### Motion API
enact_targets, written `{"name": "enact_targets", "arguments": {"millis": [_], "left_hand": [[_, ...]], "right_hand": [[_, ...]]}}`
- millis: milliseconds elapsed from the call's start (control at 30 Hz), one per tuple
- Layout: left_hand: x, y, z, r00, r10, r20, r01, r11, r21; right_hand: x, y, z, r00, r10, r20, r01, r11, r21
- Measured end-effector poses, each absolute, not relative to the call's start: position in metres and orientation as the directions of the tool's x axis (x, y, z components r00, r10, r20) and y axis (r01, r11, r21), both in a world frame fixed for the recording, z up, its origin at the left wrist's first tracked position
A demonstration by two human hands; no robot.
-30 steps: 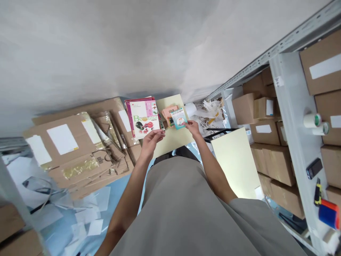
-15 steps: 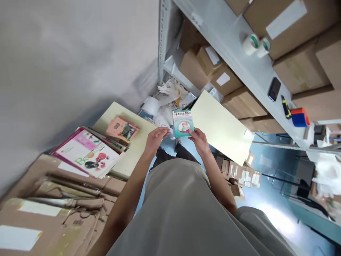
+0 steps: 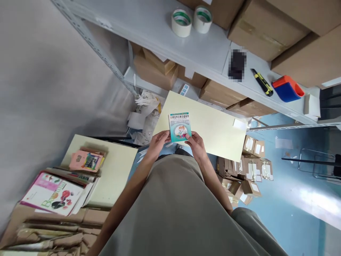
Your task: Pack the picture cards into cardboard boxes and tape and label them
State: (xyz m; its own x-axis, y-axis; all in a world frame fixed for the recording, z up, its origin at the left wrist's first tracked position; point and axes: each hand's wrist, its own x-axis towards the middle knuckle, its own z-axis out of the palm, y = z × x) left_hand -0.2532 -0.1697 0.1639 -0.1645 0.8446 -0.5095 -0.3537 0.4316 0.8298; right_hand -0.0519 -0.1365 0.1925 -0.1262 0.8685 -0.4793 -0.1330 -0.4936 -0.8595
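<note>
A small green-and-white booklet with a cartoon child on its cover is held up in front of me, cover facing me. My right hand grips its lower right corner, thumb on the cover and fingers behind. At the lower left edge, my left hand has its fingers closed on the booklet. Behind it lies a pale yellow tabletop.
To the left, a second pale table bears a pink book stack and magazines. A shelf ahead holds tape rolls, a yellow-black cutter and cartons. Small boxes lie on the floor at right.
My view has turned to the right, and the booklet is now over the pale tabletop. My left hand, apart from the booklet before, has come onto its left edge.
</note>
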Motion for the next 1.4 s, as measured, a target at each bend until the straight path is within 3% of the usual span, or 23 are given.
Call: {"name": "enact_targets", "arguments": {"millis": [167,467,600,700,800,967,1067,1167,1300,1400], "left_hand": [[-0.194,-0.123,0.177,-0.144,0.867,-0.476,-0.263,0.43,0.864],[-0.158,-0.083,0.189,-0.145,0.843,-0.518,-0.29,0.465,0.837],[-0.155,-0.073,0.188,-0.143,0.839,-0.526,-0.316,0.465,0.827],[-0.151,-0.067,0.187,-0.19,0.845,-0.5,-0.265,0.446,0.855],[-0.145,-0.064,0.189,-0.249,0.86,-0.446,-0.181,0.411,0.894],[-0.131,-0.069,0.198,-0.292,0.897,-0.332,-0.027,0.339,0.94],[-0.119,-0.08,0.206,-0.371,0.911,-0.18,0.135,0.244,0.96],[-0.106,-0.092,0.214,-0.345,0.936,-0.064,0.255,0.16,0.954],[-0.103,-0.098,0.217,-0.231,0.972,-0.034,0.222,0.086,0.971],[-0.117,-0.093,0.211,-0.319,0.942,-0.102,0.097,0.139,0.985]], "right_hand": [[-0.001,-0.099,0.187,-0.123,0.869,-0.479,-0.186,-0.495,-0.849],[0.048,-0.058,0.186,-0.175,0.897,-0.406,-0.147,-0.431,-0.89],[0.051,-0.055,0.184,-0.102,0.929,-0.356,-0.037,-0.361,-0.932],[0.051,-0.053,0.191,0.041,0.974,-0.222,0.121,-0.226,-0.967],[0.046,-0.051,0.203,0.016,0.99,-0.137,0.197,-0.138,-0.971],[0.027,-0.049,0.212,-0.116,0.971,-0.21,0.139,-0.193,-0.971],[0.017,-0.052,0.214,-0.09,0.976,-0.197,0.081,-0.19,-0.978],[0.014,-0.053,0.213,-0.034,0.979,-0.202,0.126,-0.196,-0.973],[0.028,-0.045,0.207,-0.026,0.982,-0.189,0.174,-0.182,-0.968],[0.044,-0.038,0.205,-0.122,0.978,-0.169,0.016,-0.168,-0.986]]}}
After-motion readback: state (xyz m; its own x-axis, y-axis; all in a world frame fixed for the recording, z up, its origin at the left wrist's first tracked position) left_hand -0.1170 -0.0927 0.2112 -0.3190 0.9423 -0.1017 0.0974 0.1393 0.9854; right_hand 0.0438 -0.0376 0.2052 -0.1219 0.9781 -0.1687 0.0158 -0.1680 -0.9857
